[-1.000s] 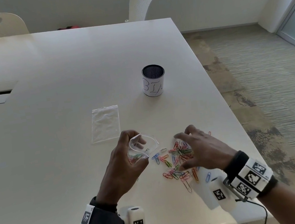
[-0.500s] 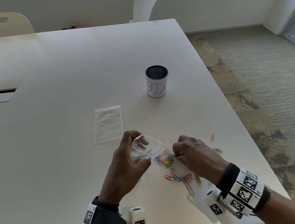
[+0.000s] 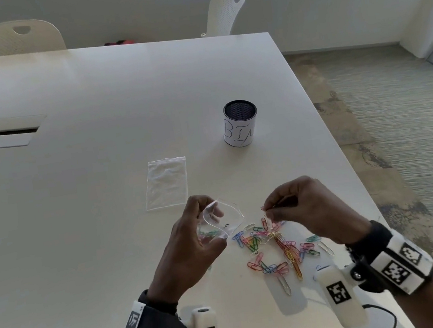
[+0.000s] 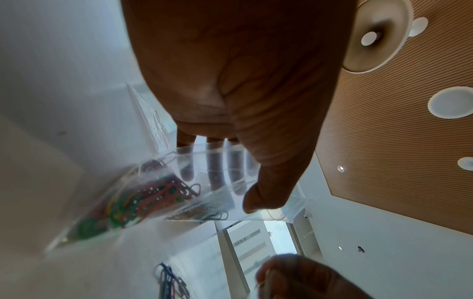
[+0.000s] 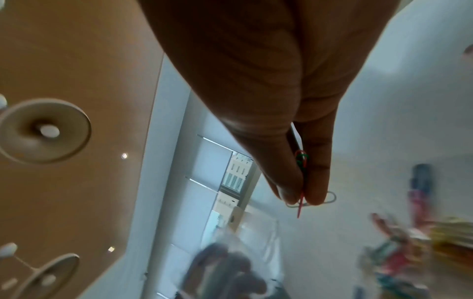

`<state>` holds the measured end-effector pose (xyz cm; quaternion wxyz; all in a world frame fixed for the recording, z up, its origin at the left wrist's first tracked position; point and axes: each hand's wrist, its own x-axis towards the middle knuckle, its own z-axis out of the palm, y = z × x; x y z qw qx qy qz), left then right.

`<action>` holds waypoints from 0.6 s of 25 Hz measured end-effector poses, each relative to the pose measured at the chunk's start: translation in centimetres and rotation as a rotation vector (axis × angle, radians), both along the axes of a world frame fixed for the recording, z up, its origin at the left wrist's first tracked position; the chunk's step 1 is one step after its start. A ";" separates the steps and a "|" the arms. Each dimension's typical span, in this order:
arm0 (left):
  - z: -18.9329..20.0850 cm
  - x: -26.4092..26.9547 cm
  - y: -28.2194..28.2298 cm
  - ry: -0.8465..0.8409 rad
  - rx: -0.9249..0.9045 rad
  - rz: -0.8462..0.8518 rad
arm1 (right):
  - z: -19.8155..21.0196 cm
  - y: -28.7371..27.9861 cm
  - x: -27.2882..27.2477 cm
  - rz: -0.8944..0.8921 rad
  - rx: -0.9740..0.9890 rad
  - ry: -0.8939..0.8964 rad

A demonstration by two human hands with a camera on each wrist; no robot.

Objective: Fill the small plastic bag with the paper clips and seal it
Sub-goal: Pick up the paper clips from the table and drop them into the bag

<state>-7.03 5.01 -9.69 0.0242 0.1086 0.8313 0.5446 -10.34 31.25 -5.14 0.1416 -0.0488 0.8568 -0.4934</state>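
Head view, left hand (image 3: 191, 246) holding open bag (image 3: 222, 222), right hand (image 3: 304, 210) pinching paper clips (image 3: 268, 213), cup (image 3: 240, 123) handwritten "BIN"

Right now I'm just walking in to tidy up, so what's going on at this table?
A person is bagging paper clips. The left hand holds a small plastic bag open, some clips already inside. The right hand pinches a few clips lifted from the loose pile on the table. The bag is not sealed.
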 end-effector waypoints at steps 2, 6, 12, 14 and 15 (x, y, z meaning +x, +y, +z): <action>0.0 0.0 -0.1 -0.001 -0.017 0.008 | 1.7 -0.9 0.0 0.007 -0.151 0.039; 0.3 0.0 0.0 -0.011 -0.013 0.010 | 2.4 -4.5 -0.2 0.070 -0.166 0.299; 0.5 0.1 0.1 -0.016 -0.025 0.027 | 1.4 -7.4 0.1 0.345 0.150 0.497; 0.4 0.2 0.2 -0.011 -0.018 0.028 | 1.4 -7.8 -0.1 0.384 0.194 0.488; 0.4 0.2 0.2 -0.011 -0.014 0.025 | 1.4 -8.0 -0.2 0.392 0.207 0.482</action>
